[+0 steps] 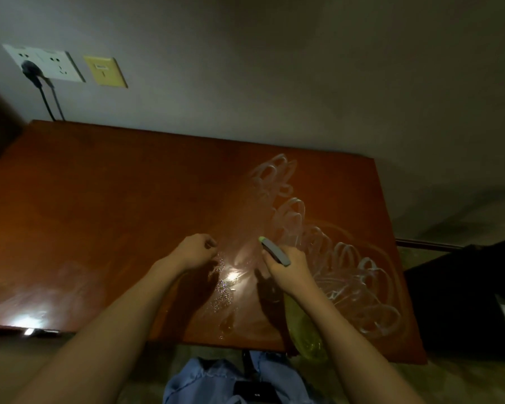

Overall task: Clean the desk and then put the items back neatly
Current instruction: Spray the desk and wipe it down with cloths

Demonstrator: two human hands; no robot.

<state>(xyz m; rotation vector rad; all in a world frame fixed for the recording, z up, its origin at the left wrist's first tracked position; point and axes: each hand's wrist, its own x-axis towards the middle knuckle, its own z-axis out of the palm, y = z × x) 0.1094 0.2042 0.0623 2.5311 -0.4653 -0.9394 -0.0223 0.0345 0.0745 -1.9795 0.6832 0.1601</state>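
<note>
The big brown desk (105, 217) has white swirly marks (327, 246) on its right side. The right hand (286, 265) grips a green spray bottle (302, 325) (grey top) over the front edge. The left hand (197, 250) is curled, holding nothing, above tiny wet drops (223, 290).

single head view, looking steeply down, close over desk (99, 199), wall (274, 68) beyond.

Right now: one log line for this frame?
phase: spraying desk | right hand: grips spray bottle | left hand: curled, empty | looping wet streaks on right side
</note>
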